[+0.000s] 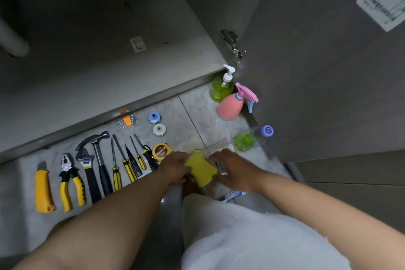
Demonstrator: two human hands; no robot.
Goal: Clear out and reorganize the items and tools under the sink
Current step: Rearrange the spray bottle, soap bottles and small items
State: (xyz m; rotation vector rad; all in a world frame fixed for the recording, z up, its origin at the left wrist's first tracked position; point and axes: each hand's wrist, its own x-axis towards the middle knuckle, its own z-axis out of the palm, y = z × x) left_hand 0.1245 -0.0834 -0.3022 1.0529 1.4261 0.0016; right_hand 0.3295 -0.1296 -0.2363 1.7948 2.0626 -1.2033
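Nearest you, your left hand (175, 169) grips the left edge of the yellow sponge (200, 166), fingers curled round it, and your right hand (232, 171) pinches the clear plastic bag (221, 186) just beside the sponge. Whether the sponge sits inside the bag's mouth you cannot tell through the blur. Both are low over the tiled floor (188, 112), in front of your knee. To your left the floor is taken up by a tight row of tools: utility knife (43, 188), pliers (70, 180), adjustable wrench (87, 169), hammer (98, 153), several screwdrivers (126, 162) and the tape measure (161, 151), which lies just beside your left hand. Beyond them lie the hex keys (127, 120) and two round fittings, blue (154, 117) and white (159, 130), near the cabinet's metal sill (87, 120). Bare tile shows between the fittings and the bottles on your right. There, hard against the open cabinet door (328, 72), stands a clear bottle with a blue cap (252, 138), holding green liquid low down. Farther on come the pink spray bottle (230, 106) and the pump bottle (220, 87), also with green liquid, at the door's hinge corner. Past the sill, the cabinet floor (98, 55) is bare grey board.
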